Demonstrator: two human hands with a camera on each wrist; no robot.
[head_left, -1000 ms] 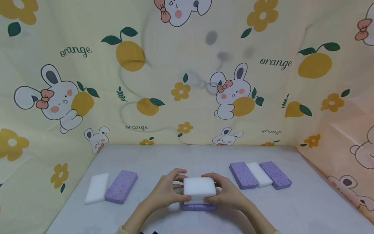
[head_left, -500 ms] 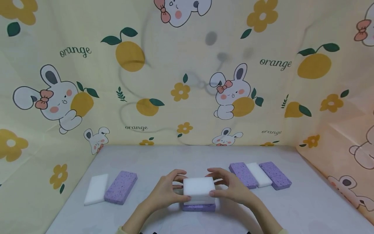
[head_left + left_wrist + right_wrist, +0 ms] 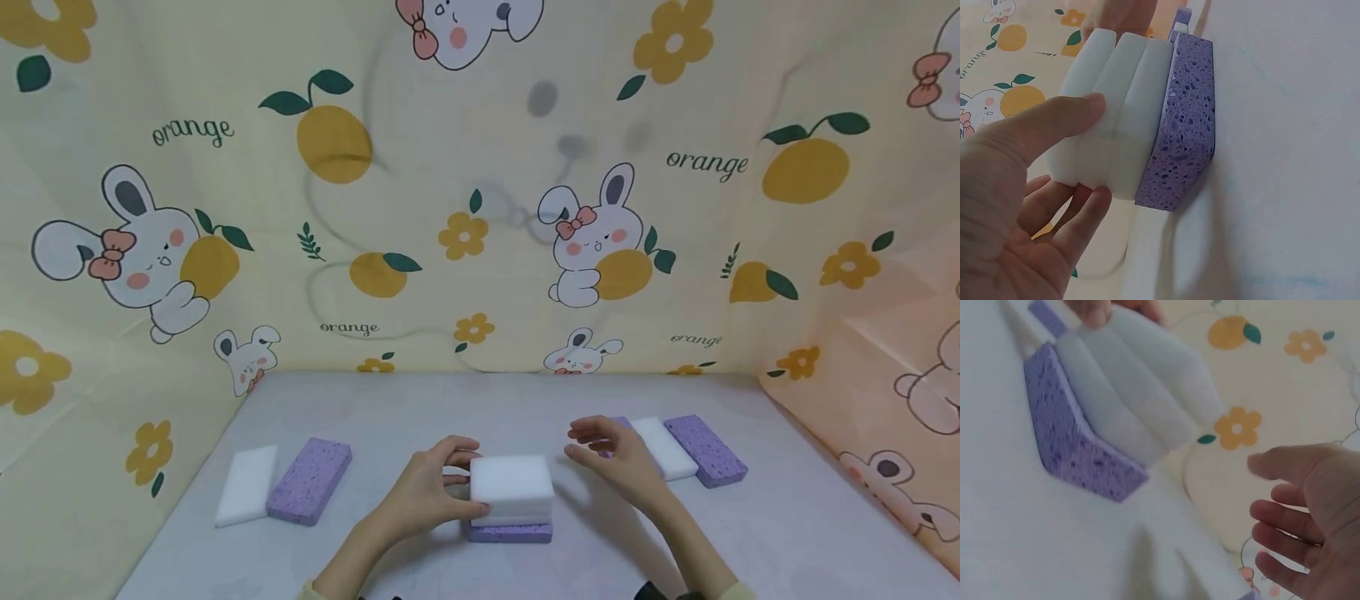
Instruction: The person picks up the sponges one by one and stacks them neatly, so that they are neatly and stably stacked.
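Stack (image 3: 512, 498) stands four high, three whites (image 3: 512, 478) on one purple (image 3: 511, 534), left hand (image 3: 427, 490) pinching the whites, right hand (image 3: 621, 460) loose and empty, five sponges (image 3: 310, 482) unstacked left and right!

A creased, pale-yellow printed sheet (image 3: 457, 125) borders a flat, whitish-grey tabletop (image 3: 450, 404) on three sides (its right panel (image 3: 885, 350) looks peachier), bearing white cartoon rabbits (image 3: 597, 237), yellow-orange fruits (image 3: 335, 143), mustard flowers (image 3: 463, 236) and dark-green lettering (image 3: 707, 162); grey shadows (image 3: 542, 98) mark its middle.
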